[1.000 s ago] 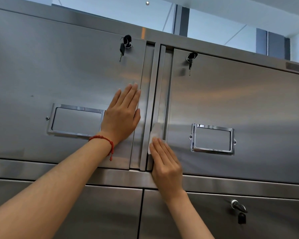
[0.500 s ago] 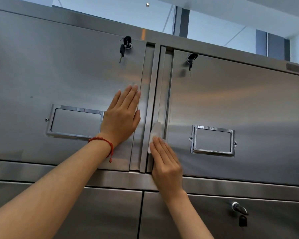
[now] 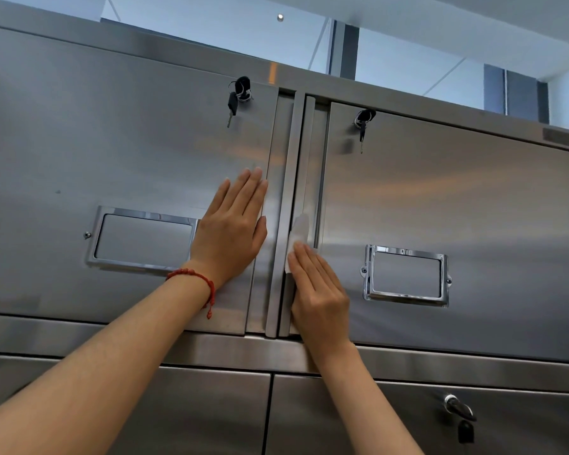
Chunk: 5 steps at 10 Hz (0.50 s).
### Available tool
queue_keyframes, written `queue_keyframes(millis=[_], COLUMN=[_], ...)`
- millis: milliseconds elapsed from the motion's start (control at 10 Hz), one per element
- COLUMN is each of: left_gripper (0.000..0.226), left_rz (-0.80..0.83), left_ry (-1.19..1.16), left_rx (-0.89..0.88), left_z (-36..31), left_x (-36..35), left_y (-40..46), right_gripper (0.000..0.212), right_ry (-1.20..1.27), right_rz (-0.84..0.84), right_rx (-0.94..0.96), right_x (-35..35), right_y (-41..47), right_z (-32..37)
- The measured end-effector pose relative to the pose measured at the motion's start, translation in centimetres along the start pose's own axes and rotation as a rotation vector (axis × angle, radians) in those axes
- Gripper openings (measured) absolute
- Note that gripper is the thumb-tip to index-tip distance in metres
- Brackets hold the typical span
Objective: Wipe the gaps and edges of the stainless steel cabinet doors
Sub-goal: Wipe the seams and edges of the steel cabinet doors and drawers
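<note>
Two upper stainless steel cabinet doors face me, the left door (image 3: 112, 152) and the right door (image 3: 457, 205), split by a vertical post and gap (image 3: 289, 192). My left hand (image 3: 234, 228) lies flat with straight fingers on the left door, close to its right edge. My right hand (image 3: 319, 290) presses a white wipe (image 3: 299, 229) with straight fingers against the left edge strip of the right door, low on the gap. The wipe's top sticks out above my fingertips; the rest is hidden under my hand.
Keys hang from the left door's lock (image 3: 239, 93) and the right door's lock (image 3: 363, 121). Each door carries a chrome label holder (image 3: 408, 277). A horizontal rail (image 3: 211, 349) runs below, with lower doors and another lock (image 3: 457, 408) under it.
My right hand and the wipe have slid a little upward along the gap. My left hand stays put on the left door.
</note>
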<state>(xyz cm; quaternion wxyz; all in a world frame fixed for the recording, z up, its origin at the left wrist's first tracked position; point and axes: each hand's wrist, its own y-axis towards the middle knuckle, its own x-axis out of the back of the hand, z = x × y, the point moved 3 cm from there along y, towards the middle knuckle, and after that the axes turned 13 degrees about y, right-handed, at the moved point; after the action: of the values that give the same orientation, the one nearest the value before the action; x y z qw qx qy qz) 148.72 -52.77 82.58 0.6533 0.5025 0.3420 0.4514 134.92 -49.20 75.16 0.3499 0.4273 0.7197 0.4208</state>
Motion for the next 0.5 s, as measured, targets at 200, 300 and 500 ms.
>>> queue_keyframes(millis=[200, 300, 500], left_gripper=[0.052, 0.052, 0.051], left_rz=[-0.013, -0.012, -0.01], left_ry=[0.005, 0.006, 0.008], left_rx=[-0.003, -0.003, 0.001], left_z=[0.0, 0.0, 0.0], left_x=[0.0, 0.0, 0.0], left_y=[0.0, 0.0, 0.0], right_gripper=[0.037, 0.045, 0.048], right_ry=[-0.005, -0.007, 0.005], right_rz=[-0.009, -0.005, -0.017], right_rx=[0.014, 0.008, 0.012], right_x=[-0.3, -0.5, -0.7], right_y=[1.4, 2.2, 3.9], right_z=[-0.7, -1.0, -1.7])
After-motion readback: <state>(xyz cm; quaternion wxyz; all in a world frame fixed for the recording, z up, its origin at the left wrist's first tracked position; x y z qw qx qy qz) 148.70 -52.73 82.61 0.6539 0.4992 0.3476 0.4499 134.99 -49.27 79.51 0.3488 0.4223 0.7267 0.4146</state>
